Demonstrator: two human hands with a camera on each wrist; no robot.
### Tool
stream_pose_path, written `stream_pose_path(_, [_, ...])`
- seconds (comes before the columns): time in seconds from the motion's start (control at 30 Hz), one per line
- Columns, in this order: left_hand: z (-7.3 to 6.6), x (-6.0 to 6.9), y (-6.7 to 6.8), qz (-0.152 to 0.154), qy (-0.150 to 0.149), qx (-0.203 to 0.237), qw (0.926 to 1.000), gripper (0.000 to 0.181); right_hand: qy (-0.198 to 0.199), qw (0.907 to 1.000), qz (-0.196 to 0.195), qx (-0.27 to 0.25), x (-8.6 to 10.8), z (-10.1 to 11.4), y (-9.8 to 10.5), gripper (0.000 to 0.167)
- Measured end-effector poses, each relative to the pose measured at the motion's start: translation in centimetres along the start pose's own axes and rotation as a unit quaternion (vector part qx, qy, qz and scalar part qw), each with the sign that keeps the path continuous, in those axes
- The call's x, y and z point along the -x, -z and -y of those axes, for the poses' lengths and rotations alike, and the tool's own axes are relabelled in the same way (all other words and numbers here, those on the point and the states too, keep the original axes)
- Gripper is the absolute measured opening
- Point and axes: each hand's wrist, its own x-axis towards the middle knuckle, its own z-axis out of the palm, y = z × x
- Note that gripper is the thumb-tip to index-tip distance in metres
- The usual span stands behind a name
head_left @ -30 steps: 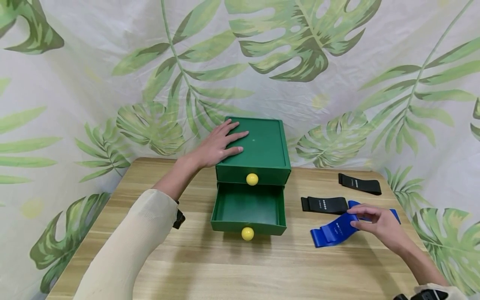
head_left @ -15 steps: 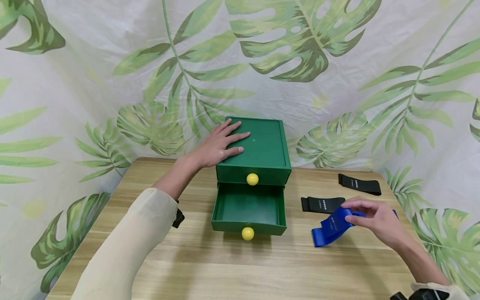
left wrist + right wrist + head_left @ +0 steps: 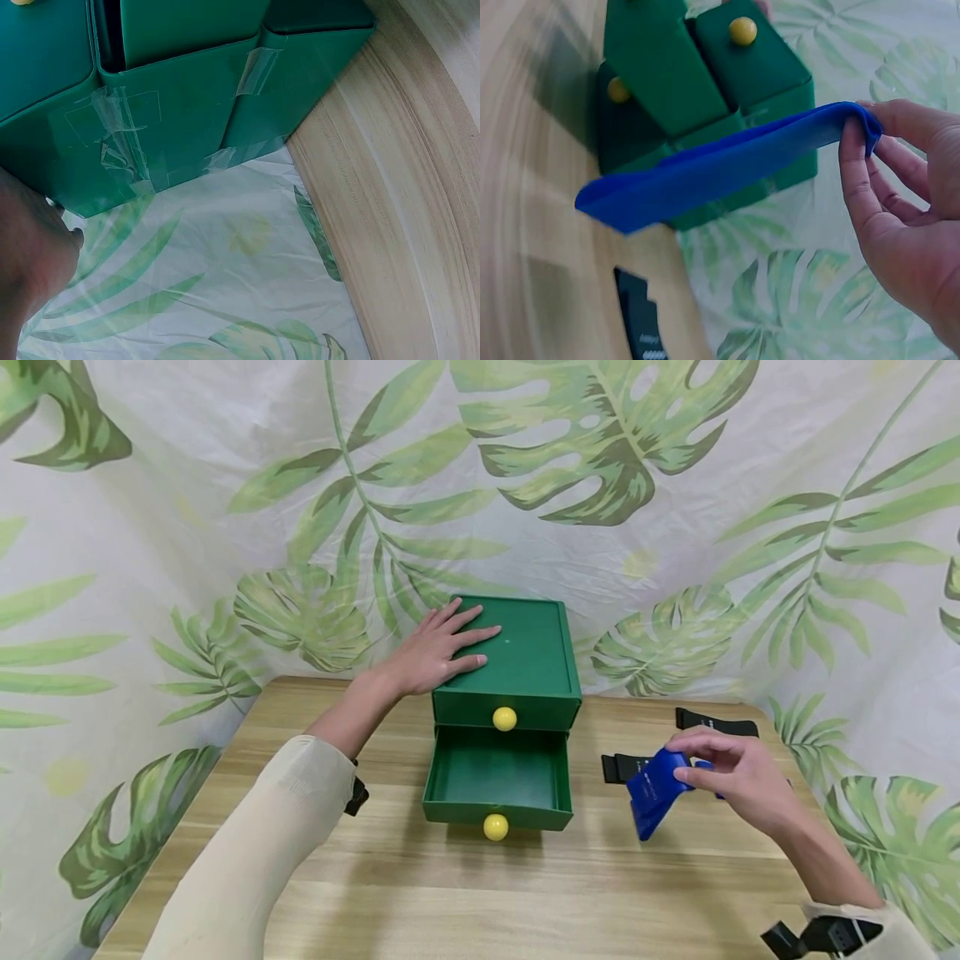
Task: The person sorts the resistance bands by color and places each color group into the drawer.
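A green drawer box [image 3: 517, 643] with yellow knobs stands at the table's middle, its drawer [image 3: 498, 772] pulled out with nothing visible inside. The left hand [image 3: 431, 656] rests on the box's top left side, fingers spread; in the left wrist view that hand [image 3: 34, 255] shows at the left edge. At the right, the right hand [image 3: 738, 777] pinches one end of a blue band [image 3: 656, 789], which hangs down over the table. The right wrist view shows the band [image 3: 727, 165] pinched between thumb and fingers of the right hand [image 3: 907, 202].
A black band [image 3: 626, 767] lies behind the blue one, partly covered. Another black band [image 3: 727, 725] lies farther back at the right. Part of a second blue piece [image 3: 705, 766] shows behind the right hand. A leaf-print cloth [image 3: 555, 552] hangs behind the wooden table [image 3: 420, 902].
The right hand has lifted the blue band off the table and moved slightly up and left, so the band now hangs more steeply. The left hand has stayed on the box.
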Motion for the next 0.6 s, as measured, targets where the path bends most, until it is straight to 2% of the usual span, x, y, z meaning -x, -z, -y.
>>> stream_pose_path(0.17, [0.0,0.0,0.0,0.003,0.0,0.002,1.0,0.058,0.019,0.9995,0.0,-0.025,-0.6,2.0,-0.3,0.025])
stream_pose_path(0.37, [-0.2,0.0,0.2,0.0,-0.002,0.008,1.0,0.059,0.048,0.9984,-0.007,-0.031,-1.3,4.6,-0.6,0.027])
stream_pose_path(0.6, [-0.2,0.0,0.1,-0.001,-0.002,0.009,1.0,0.059,0.061,0.9968,-0.025,-0.045,-2.0,7.3,-1.1,0.025])
